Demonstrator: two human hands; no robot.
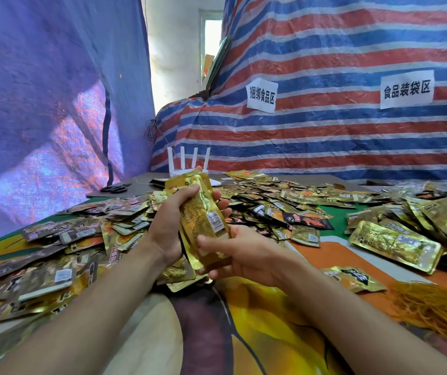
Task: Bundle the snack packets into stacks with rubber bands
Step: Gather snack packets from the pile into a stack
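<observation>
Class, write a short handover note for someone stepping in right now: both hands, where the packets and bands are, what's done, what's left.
Left hand grips the upper part of a stack of gold packets; right hand holds its lower end.
Rubber bands lie heaped at near right; loose packets cover the left and far side.
Done: stack gathered, no band visible on it.
Left: band it, then stack the rest.

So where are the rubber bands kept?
In the head view, the rubber bands lie in a loose yellowish heap at the lower right, just right of a lone gold-and-black packet.
</observation>
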